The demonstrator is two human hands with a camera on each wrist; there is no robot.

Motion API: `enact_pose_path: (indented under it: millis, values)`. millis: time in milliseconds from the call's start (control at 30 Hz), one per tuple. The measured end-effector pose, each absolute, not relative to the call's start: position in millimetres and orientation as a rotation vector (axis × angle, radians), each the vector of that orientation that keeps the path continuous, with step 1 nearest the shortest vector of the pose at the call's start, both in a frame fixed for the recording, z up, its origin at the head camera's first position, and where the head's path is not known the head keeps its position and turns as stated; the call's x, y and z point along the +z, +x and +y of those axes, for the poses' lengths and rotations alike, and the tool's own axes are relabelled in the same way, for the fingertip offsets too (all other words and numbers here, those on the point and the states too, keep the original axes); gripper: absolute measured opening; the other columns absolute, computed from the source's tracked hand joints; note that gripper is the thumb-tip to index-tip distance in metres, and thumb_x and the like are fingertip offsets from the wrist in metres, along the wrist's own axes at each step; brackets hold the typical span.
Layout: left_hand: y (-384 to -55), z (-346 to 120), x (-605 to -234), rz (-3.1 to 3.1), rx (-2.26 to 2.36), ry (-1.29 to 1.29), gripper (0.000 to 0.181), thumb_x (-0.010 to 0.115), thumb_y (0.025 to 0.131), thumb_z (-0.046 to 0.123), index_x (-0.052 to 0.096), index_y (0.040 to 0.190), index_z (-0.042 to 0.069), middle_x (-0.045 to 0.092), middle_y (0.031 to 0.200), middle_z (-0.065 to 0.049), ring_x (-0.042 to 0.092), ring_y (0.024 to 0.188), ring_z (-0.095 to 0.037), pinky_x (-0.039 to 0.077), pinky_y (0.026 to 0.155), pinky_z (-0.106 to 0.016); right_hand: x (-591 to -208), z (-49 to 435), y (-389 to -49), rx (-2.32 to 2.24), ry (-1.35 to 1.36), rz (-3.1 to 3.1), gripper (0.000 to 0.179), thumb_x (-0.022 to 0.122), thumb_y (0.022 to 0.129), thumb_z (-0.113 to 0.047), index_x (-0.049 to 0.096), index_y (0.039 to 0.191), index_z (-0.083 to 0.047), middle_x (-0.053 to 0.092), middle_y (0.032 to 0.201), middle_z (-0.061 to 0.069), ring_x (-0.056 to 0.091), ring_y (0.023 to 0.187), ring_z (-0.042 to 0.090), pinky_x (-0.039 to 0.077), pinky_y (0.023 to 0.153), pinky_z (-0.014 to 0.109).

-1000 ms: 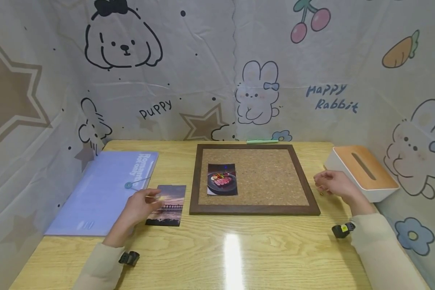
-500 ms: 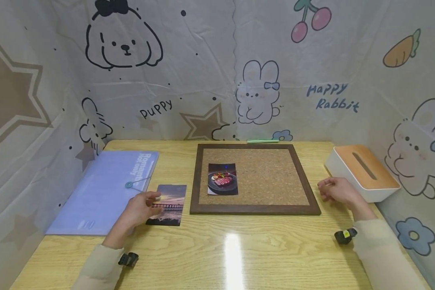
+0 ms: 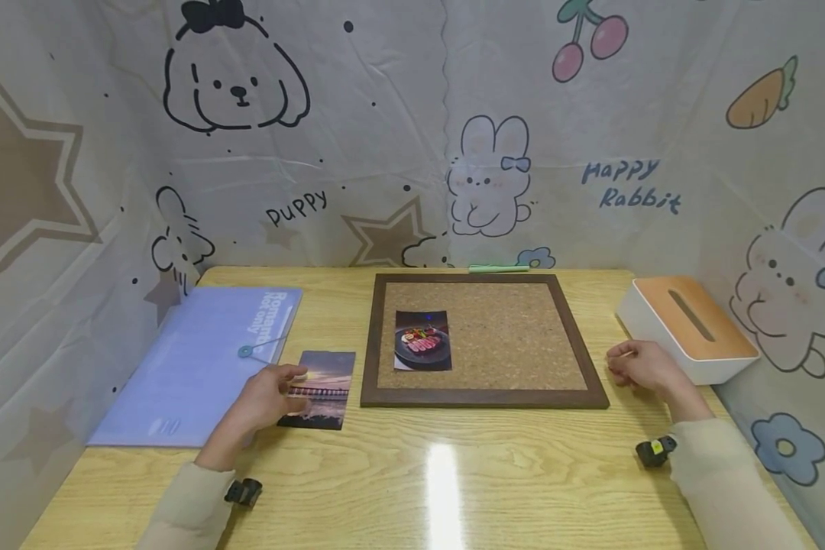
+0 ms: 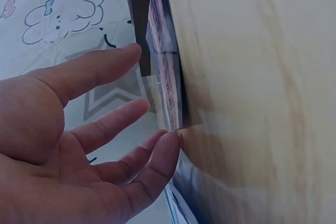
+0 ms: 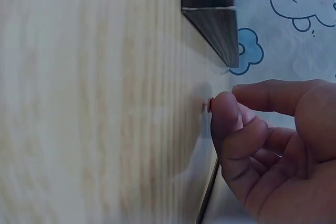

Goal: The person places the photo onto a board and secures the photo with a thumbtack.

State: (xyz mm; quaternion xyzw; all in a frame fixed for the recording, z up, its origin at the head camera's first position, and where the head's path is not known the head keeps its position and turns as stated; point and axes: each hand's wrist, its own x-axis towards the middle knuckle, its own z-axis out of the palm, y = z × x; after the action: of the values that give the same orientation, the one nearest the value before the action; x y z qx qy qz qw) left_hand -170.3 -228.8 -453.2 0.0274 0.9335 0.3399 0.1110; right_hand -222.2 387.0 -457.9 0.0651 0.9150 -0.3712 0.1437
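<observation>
Yellow bench point(image 3: 536, 477) bears a photo point(image 3: 331, 386), left hand point(image 3: 266, 396) loosely spread beside it, holding nothing. Right hand point(image 3: 642, 367), fingers bent, is near the corkboard point(image 3: 509, 336); its hold I cannot tell.

In front of me I see a pale, creased backdrop point(image 3: 385, 69) that also runs down my left and right sides, printed with a bow-topped puppy head point(image 3: 239, 92), brown stars point(image 3: 14, 172), pink cherries point(image 3: 608, 36), an orange carrot point(image 3: 756, 101), and the words "Happy Rabbit" point(image 3: 632, 183) beside a seated bunny point(image 3: 490, 183). Below it I have a yellowish wooden table point(image 3: 536, 473) with visible grain, its far edge meeting the backdrop. Toward me, a bright white reflection point(image 3: 443, 489) streaks the tabletop, while a blue flower point(image 3: 788, 448) shows low at my right.
</observation>
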Motion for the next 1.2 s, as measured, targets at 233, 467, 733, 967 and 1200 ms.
enact_pose_path:
  millis: [233, 467, 733, 967, 1200]
  values:
    - [-170.8, -225.3, -454.7, 2.743, 1.017, 0.081, 0.064, 0.08, 0.082, 0.007, 0.054, 0.139, -0.002, 0.056, 0.134, -0.027, 0.059, 0.115, -0.045, 0.058, 0.081, -0.043, -460.6, 388.2, -222.8, -1.019, 0.188, 2.655, 0.032, 0.052, 0.1, -0.017, 0.056, 0.119, 0.008, 0.065, 0.077, 0.002, 0.06, 0.07, 0.013, 0.052, 0.057, 0.029]
    - [-171.0, -221.5, -454.6, 2.788, 0.921, 0.084, 0.066, 0.083, 0.077, 0.003, 0.057, 0.137, -0.002, 0.049, 0.131, -0.031, 0.061, 0.1, -0.034, 0.054, 0.071, -0.035, -461.7, 387.8, -221.4, -1.019, 0.189, 2.662, 0.03, 0.051, 0.101, -0.015, 0.056, 0.119, 0.009, 0.065, 0.076, 0.002, 0.059, 0.07, 0.013, 0.05, 0.057, 0.028]
    - [-172.8, -221.3, -453.9, 2.786, 0.926, 0.076, 0.061, 0.083, 0.073, -0.003, 0.063, 0.13, 0.001, 0.055, 0.123, -0.024, 0.057, 0.093, -0.026, 0.052, 0.072, -0.035, -462.3, 386.8, -221.4, -1.037, 0.185, 2.674, 0.028, 0.051, 0.1, -0.012, 0.056, 0.117, 0.01, 0.065, 0.074, 0.001, 0.059, 0.068, 0.013, 0.05, 0.055, 0.028]
    - [-174.7, -227.9, -452.2, 2.701, 1.006, 0.057, 0.053, 0.075, 0.08, -0.006, 0.063, 0.13, 0.003, 0.068, 0.114, -0.011, 0.059, 0.096, -0.022, 0.052, 0.071, -0.032, -462.7, 385.4, -221.3, -0.991, 0.201, 2.7, 0.027, 0.053, 0.098, -0.01, 0.06, 0.114, 0.01, 0.065, 0.075, 0.001, 0.058, 0.069, 0.013, 0.05, 0.056, 0.027]
    - [-174.6, -231.8, -453.0, 2.661, 1.11, 0.094, 0.049, 0.071, 0.082, -0.007, 0.062, 0.13, -0.001, 0.065, 0.126, -0.021, 0.064, 0.104, -0.03, 0.058, 0.071, -0.032, -463.2, 386.3, -222.7, -1.025, 0.202, 2.707, 0.028, 0.056, 0.095, -0.01, 0.055, 0.114, 0.011, 0.067, 0.075, 0.003, 0.061, 0.067, 0.012, 0.052, 0.055, 0.028]
